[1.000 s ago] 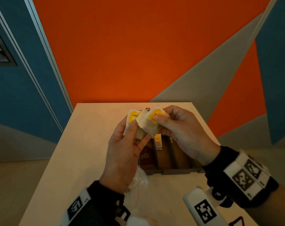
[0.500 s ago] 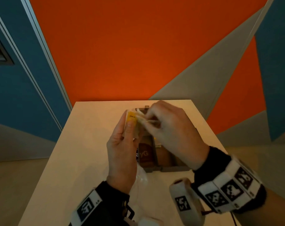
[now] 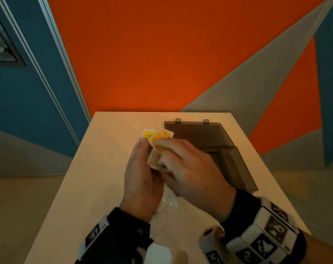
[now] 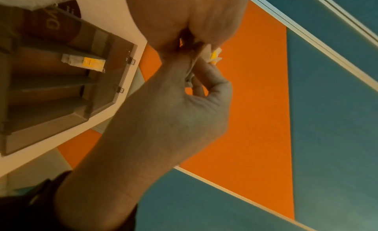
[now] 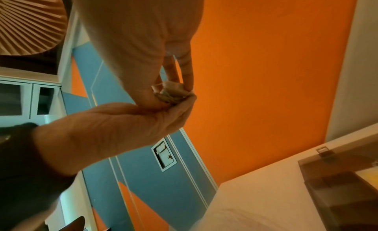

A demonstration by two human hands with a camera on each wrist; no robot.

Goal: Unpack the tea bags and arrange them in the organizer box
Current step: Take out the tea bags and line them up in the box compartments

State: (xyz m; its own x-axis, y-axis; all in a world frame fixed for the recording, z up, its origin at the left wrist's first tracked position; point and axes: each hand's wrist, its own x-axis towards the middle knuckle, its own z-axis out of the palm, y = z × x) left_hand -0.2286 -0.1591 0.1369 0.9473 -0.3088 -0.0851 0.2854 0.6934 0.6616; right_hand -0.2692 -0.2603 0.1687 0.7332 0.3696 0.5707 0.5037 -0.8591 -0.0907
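While both hands pinch them, left hand (image 3: pixel 141 180) and right hand (image 3: pixel 192 172) hold flat papery yellow-labelled tea bags (image 3: pixel 156 139) above brown organizer box (image 3: pixel 236 164).

On the table (image 3: pixel 89 168) the organizer box (image 3: pixel 236 168) sits toward the right edge, its lid (image 3: pixel 196 134) lying open behind it, toward the far edge. Both hands meet above the table's middle, just left of the box: the left hand (image 3: pixel 141 180) on the left, the right hand (image 3: pixel 190 172) on the right and partly over the box's near-left corner. Between their fingertips, on the far side of the hands, is a small bunch of tea bags (image 3: pixel 156 138). One more tea bag (image 4: pixel 83 63) lies inside a compartment of the box. A crumpled wrapper (image 3: pixel 167 202) lies on the table below the hands, toward the near edge.
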